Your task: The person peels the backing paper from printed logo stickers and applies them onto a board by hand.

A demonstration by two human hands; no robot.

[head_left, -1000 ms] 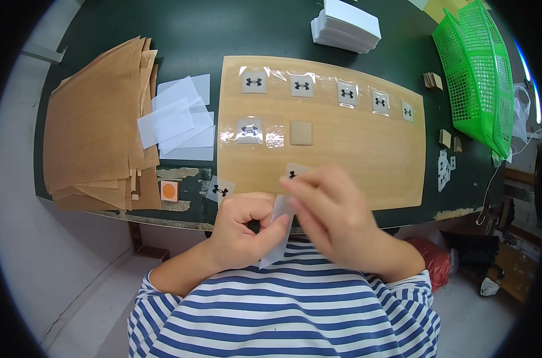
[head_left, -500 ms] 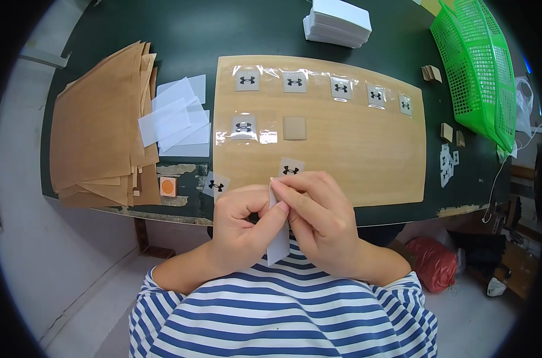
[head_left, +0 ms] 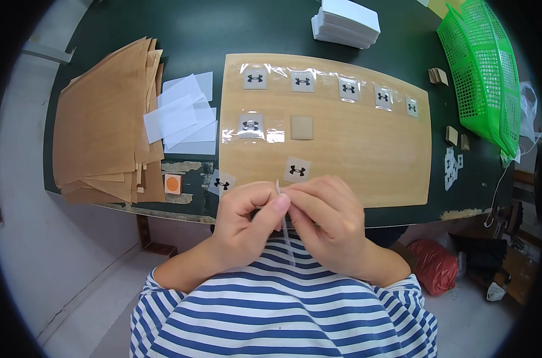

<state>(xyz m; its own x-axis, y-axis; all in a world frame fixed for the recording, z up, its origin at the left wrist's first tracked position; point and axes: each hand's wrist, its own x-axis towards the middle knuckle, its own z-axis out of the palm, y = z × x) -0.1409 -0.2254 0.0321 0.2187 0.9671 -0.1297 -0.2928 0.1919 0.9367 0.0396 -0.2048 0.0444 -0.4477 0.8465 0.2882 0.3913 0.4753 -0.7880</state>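
Observation:
Pinched between the thumb and fingers of my left hand [head_left: 247, 218] is a thin white sheet [head_left: 287, 238], seen almost edge-on and hanging down before the striped shirt. My right hand [head_left: 332, 216] is closed, its fingertips at the sheet's upper edge; the exact grip there is partly hidden. Just beyond the fingers lies a translucent square with a black logo [head_left: 296, 170]. Another logo square [head_left: 222, 182] sits left of it, near my left hand. A plain brown square card [head_left: 301, 127] rests farther up on the tan board [head_left: 366, 161].
Several logo squares under clear film line the board's far side. Left are white sheets [head_left: 172, 119], brown paper [head_left: 98, 119] and an orange-dotted block [head_left: 174, 184]. A white stack [head_left: 345, 27] stands at the back; a green basket [head_left: 482, 77] and small card stacks are right.
The white sheet has turned from showing a broad face to nearly edge-on. My right fingertips have shifted slightly down and right. The whole view has moved a little.

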